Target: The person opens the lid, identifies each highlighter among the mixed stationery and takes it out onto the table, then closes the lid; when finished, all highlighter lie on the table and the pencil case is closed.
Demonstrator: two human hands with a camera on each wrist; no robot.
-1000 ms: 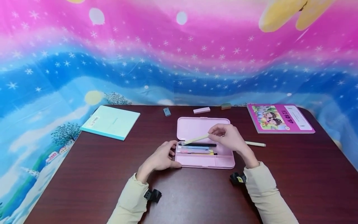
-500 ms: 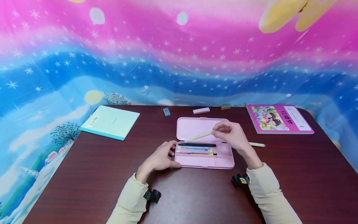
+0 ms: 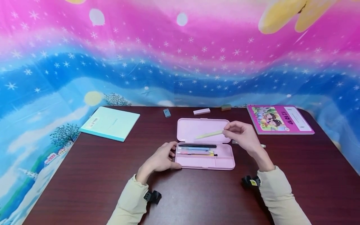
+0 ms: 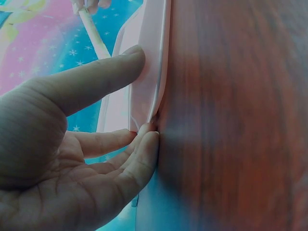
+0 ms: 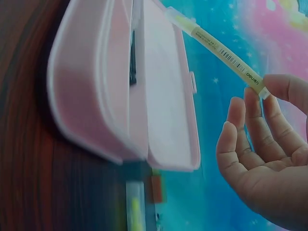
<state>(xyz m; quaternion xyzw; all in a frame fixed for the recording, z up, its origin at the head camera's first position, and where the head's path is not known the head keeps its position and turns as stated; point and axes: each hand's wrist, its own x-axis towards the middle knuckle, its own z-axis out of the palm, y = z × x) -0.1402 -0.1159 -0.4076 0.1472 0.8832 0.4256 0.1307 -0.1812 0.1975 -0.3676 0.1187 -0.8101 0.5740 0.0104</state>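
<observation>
My right hand (image 3: 243,137) pinches a pale yellow highlighter (image 3: 209,134) by one end, thumb against fingertips. The clear-capped end points left, over the raised lid of a pink pencil case (image 3: 224,163). In the right wrist view, the highlighter (image 5: 226,57) shows a barcode and print along its barrel. My left hand (image 3: 158,158) holds the case by its left end, thumb at the front corner and fingers along the side. Inside the case, a black pen (image 3: 197,146) lies behind several light-coloured pens (image 3: 197,152). A second highlighter (image 3: 263,146) lies on the table, partly hidden behind my right hand.
Behind the case lie a blue-grey eraser (image 3: 167,112), a pink eraser (image 3: 201,111) and a brownish-green block (image 3: 226,107). A mint notebook (image 3: 112,122) is at the back left, a magenta picture-covered book (image 3: 281,120) at the back right. A printed cloth (image 3: 174,62) hangs behind the table.
My right hand has drawn the highlighter to the right and slightly up, from over the pen compartment to in front of the lid. The left hand stays on the case.
</observation>
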